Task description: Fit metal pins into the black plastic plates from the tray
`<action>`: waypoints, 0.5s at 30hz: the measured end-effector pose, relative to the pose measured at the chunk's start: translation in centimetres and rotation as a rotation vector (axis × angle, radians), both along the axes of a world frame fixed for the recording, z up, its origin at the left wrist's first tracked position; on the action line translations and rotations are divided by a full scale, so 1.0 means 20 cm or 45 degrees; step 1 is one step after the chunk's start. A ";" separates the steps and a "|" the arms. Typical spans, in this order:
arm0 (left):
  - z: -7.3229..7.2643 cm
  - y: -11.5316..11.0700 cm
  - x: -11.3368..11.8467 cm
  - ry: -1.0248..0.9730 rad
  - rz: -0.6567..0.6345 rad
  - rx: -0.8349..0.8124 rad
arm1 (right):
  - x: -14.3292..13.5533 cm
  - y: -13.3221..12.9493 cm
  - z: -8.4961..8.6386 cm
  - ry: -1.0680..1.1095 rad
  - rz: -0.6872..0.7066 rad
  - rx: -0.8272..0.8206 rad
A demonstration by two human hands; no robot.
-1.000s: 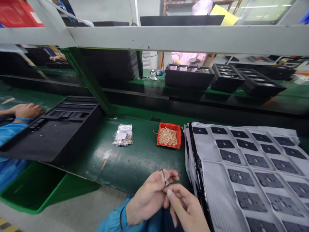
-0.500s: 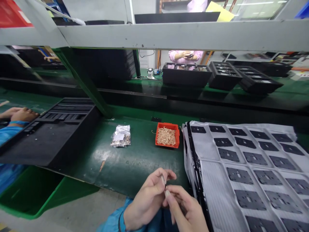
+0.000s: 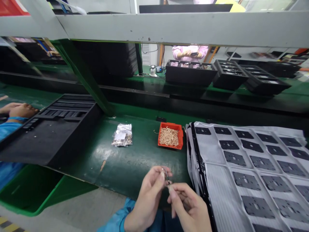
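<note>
Near the table's front edge, my left hand (image 3: 149,191) pinches one end of a thin, curved, wire-like piece (image 3: 166,175) between thumb and fingers. My right hand (image 3: 190,203) is closed on its lower end, where a small dark part shows; the fingertips hide the rest. Beyond my hands stands a red bin (image 3: 181,138) full of short tan strips (image 3: 168,136). To its left lies a clear plastic bag (image 3: 125,130) of small shiny parts with a white label.
At right, stacked white sheets (image 3: 218,193) carry rows of dark flat plates (image 3: 258,206). A large black tray (image 3: 53,135) fills the left, with a co-worker's hands (image 3: 23,110) beside it. A green bin (image 3: 36,199) sits below. A grey shelf beam (image 3: 169,27) crosses above.
My hands have drawn slightly apart, and more of the thin curved piece shows between them. The camera view has shifted a little, moving the scene's right side rightward.
</note>
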State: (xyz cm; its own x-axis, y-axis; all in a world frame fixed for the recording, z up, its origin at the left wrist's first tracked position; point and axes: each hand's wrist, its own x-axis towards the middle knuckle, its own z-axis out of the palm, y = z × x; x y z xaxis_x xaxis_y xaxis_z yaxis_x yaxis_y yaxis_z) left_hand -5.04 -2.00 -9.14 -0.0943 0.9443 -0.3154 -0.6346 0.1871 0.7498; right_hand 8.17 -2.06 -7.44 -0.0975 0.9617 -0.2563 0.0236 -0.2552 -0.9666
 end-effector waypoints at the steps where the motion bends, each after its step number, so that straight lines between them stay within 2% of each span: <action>1: -0.01 -0.01 -0.01 0.106 0.155 0.054 | -0.01 0.01 -0.01 -0.029 -0.026 0.030; 3: -0.04 -0.02 -0.06 0.464 0.379 0.233 | -0.02 0.04 -0.03 -0.105 -0.049 0.130; 4: -0.05 -0.02 -0.08 0.686 0.401 0.339 | -0.03 0.06 -0.04 -0.149 -0.046 0.199; 6: -0.05 -0.01 -0.13 1.026 0.300 0.493 | -0.05 0.09 -0.06 -0.230 -0.018 0.380; 7: -0.05 0.00 -0.14 1.073 0.227 0.510 | -0.07 0.11 -0.07 -0.259 0.013 0.490; 9: -0.04 0.04 -0.15 0.948 0.173 0.455 | -0.10 0.15 -0.07 -0.293 0.099 0.721; 11: -0.02 0.09 -0.16 0.813 0.198 0.381 | -0.15 0.17 -0.07 -0.304 0.163 0.887; 13: -0.01 0.15 -0.18 0.737 0.275 0.346 | -0.19 0.18 -0.08 -0.304 0.148 0.950; 15: -0.01 0.22 -0.25 0.656 0.412 0.352 | -0.23 0.20 -0.11 -0.281 0.061 0.963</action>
State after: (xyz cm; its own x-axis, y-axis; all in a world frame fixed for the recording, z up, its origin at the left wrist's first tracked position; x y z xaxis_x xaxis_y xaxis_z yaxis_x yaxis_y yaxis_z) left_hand -10.13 2.38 -9.26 -0.4601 0.8827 0.0955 -0.1746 -0.1954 0.9651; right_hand 3.61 1.93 -9.59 -0.1661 0.8788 0.4474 0.2296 0.4757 -0.8491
